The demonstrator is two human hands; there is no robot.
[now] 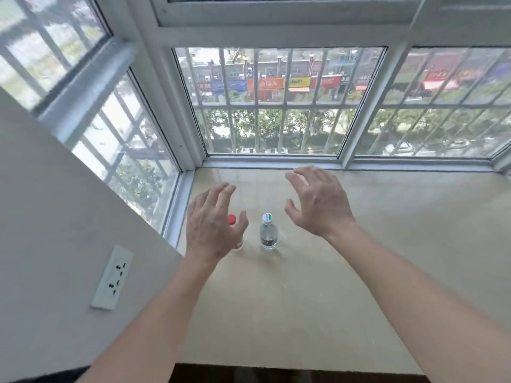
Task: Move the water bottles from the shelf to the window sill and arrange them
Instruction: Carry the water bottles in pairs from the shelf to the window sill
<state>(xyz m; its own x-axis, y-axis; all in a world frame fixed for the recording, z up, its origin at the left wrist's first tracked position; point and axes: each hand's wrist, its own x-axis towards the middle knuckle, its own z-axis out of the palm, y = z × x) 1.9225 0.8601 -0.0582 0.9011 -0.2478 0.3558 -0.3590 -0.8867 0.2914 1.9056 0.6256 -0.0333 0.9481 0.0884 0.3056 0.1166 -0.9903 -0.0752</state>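
Two small water bottles stand upright on the beige window sill. The clear bottle with a white-and-green cap is fully visible in the middle. To its left a bottle with a red cap is mostly hidden behind my left hand, which hovers over it with fingers spread, holding nothing. My right hand floats open above the sill, to the right of and beyond the clear bottle, touching neither bottle.
Barred windows close the sill at the back and left. A grey wall with a white power socket juts in on the left. The sill's front edge runs along the bottom, with dark floor below.
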